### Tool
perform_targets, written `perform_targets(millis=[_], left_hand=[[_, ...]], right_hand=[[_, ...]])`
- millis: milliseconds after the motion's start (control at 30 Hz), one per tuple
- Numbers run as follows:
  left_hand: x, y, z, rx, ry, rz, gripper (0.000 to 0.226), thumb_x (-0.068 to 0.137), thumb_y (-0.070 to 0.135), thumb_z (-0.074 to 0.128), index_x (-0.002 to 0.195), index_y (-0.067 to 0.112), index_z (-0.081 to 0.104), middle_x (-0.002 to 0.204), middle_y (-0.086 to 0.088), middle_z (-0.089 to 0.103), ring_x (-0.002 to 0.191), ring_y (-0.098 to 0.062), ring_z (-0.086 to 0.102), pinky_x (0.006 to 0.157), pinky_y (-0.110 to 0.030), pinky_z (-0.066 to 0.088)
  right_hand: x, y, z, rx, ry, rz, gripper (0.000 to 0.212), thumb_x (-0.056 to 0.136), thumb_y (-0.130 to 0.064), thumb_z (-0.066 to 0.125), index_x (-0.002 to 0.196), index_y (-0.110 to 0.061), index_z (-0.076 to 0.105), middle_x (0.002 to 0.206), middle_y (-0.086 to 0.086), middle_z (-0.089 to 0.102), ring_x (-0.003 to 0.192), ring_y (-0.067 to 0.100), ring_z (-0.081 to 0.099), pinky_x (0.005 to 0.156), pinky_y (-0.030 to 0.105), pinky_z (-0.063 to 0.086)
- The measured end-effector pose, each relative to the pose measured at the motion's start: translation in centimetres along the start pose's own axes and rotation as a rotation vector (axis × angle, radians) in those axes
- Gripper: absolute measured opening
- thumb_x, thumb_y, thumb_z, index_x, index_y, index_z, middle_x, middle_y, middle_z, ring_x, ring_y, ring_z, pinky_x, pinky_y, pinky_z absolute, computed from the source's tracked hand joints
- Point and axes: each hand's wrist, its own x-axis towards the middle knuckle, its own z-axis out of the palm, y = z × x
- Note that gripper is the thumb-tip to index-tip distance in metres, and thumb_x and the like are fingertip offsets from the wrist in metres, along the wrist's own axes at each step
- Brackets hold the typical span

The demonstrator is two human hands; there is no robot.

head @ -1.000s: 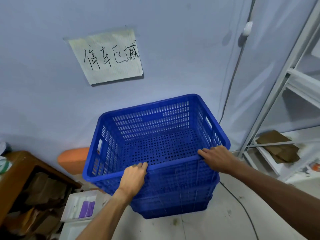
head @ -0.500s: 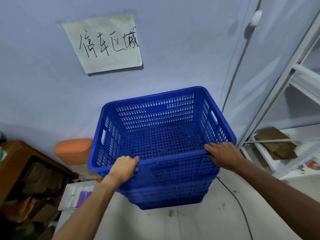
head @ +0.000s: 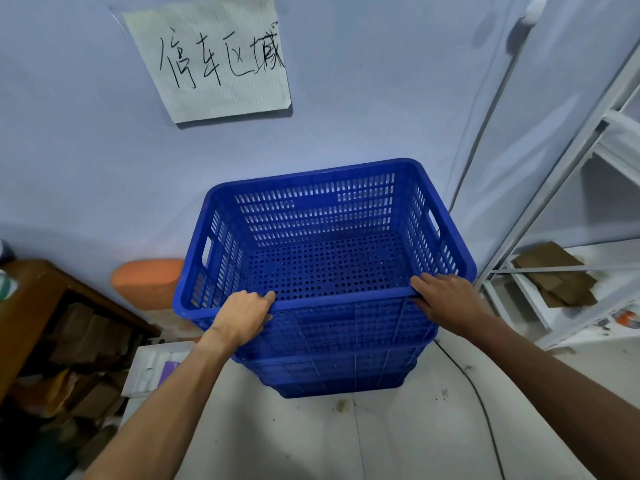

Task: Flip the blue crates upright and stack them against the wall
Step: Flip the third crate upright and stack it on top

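Top crate sits upright, nothing inside, nested on the crate stack against the wall. Left hand curls over its near rim; right hand grips the rim's right end.

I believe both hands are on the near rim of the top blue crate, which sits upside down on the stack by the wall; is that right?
Not quite: the head view shows the top blue crate upright, open side up; the left hand and right hand are indeed on its near rim.
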Motion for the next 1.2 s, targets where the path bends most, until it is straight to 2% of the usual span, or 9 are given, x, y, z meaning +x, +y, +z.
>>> perform_targets(millis=[167, 367, 433, 533, 633, 700, 767, 933, 1200], left_hand=[[-0.5, -0.1, 0.8, -0.023, 0.025, -0.002, 0.025, 0.101, 0.037, 0.047, 0.115, 0.017, 0.047, 0.087, -0.003, 0.066, 0.077, -0.026, 0.065, 0.061, -0.035, 0.039], [-0.7, 0.8, 2.0, -0.139, 0.057, -0.100, 0.021, 0.100, 0.031, 0.050, 0.115, 0.017, 0.043, 0.094, -0.002, 0.060, 0.072, -0.023, 0.058, 0.059, -0.035, 0.039], [-1.1, 1.8, 2.3, -0.184, 0.098, -0.174, 0.016, 0.097, 0.022, 0.055, 0.107, 0.018, 0.043, 0.093, -0.002, 0.056, 0.077, -0.022, 0.057, 0.067, -0.035, 0.043], [-1.5, 3.1, 2.4, -0.218, 0.108, -0.244, 0.024, 0.086, 0.009, 0.059, 0.101, 0.018, 0.043, 0.094, -0.002, 0.051, 0.085, -0.023, 0.053, 0.080, -0.035, 0.042], [-1.5, 3.7, 2.1, -0.245, 0.100, -0.280, 0.031, 0.081, 0.011, 0.064, 0.103, 0.017, 0.043, 0.098, -0.002, 0.048, 0.089, -0.022, 0.050, 0.085, -0.035, 0.042], [-1.4, 3.7, 2.0, -0.247, 0.106, -0.293, 0.034, 0.080, 0.012, 0.065, 0.106, 0.018, 0.043, 0.100, -0.002, 0.049, 0.092, -0.022, 0.051, 0.087, -0.036, 0.043], [-1.4, 3.6, 2.0, -0.255, 0.108, -0.294, 0.035, 0.080, 0.010, 0.064, 0.107, 0.017, 0.043, 0.102, -0.002, 0.050, 0.093, -0.022, 0.050, 0.088, -0.036, 0.042], [-0.9, 4.6, 1.6, -0.250, 0.115, -0.343, 0.041, 0.081, 0.011, 0.064, 0.116, 0.015, 0.043, 0.107, -0.005, 0.049, 0.098, -0.025, 0.049, 0.091, -0.037, 0.041], [-0.2, 3.4, 1.9, -0.204, 0.179, -0.295, 0.041, 0.078, -0.002, 0.063, 0.109, 0.016, 0.044, 0.097, -0.004, 0.049, 0.083, -0.023, 0.047, 0.077, -0.035, 0.041]], right_hand=[[0.0, -0.8, 0.9, -0.015, -0.006, 0.016, 0.025, 0.083, -0.035, 0.071, 0.095, -0.018, 0.058, 0.078, -0.001, 0.060, 0.061, 0.024, 0.061, 0.057, 0.036, 0.049], [0.0, -1.3, 0.9, -0.024, -0.072, 0.086, 0.030, 0.084, -0.036, 0.067, 0.104, -0.016, 0.059, 0.085, 0.001, 0.063, 0.072, 0.026, 0.063, 0.068, 0.039, 0.051], [-0.3, -1.8, 0.9, -0.028, -0.094, 0.130, 0.033, 0.083, -0.039, 0.068, 0.104, -0.015, 0.059, 0.087, 0.002, 0.063, 0.076, 0.026, 0.062, 0.072, 0.041, 0.052], [0.1, -3.1, 0.3, 0.000, -0.084, 0.152, 0.034, 0.079, -0.041, 0.069, 0.093, -0.014, 0.055, 0.086, 0.003, 0.058, 0.082, 0.027, 0.057, 0.079, 0.041, 0.049], [1.5, -6.4, -0.2, 0.046, -0.152, 0.026, 0.043, 0.084, -0.056, 0.060, 0.098, -0.017, 0.049, 0.092, 0.002, 0.051, 0.087, 0.024, 0.052, 0.086, 0.038, 0.045], [2.8, -9.1, 0.1, 0.045, -0.139, -0.042, 0.048, 0.087, -0.061, 0.058, 0.102, -0.016, 0.052, 0.093, 0.002, 0.053, 0.086, 0.024, 0.054, 0.084, 0.039, 0.047], [3.8, -10.6, 0.5, 0.053, -0.071, -0.022, 0.045, 0.088, -0.057, 0.061, 0.098, -0.013, 0.058, 0.089, 0.004, 0.058, 0.080, 0.026, 0.058, 0.077, 0.041, 0.050], [4.9, -9.0, 0.7, 0.037, -0.020, -0.075, 0.042, 0.091, -0.056, 0.057, 0.097, -0.014, 0.060, 0.087, 0.003, 0.062, 0.071, 0.025, 0.061, 0.071, 0.039, 0.051], [5.1, -9.3, 1.1, 0.015, 0.019, -0.009, 0.041, 0.086, -0.053, 0.067, 0.093, -0.014, 0.061, 0.074, 0.003, 0.058, 0.055, 0.024, 0.056, 0.052, 0.036, 0.046]])
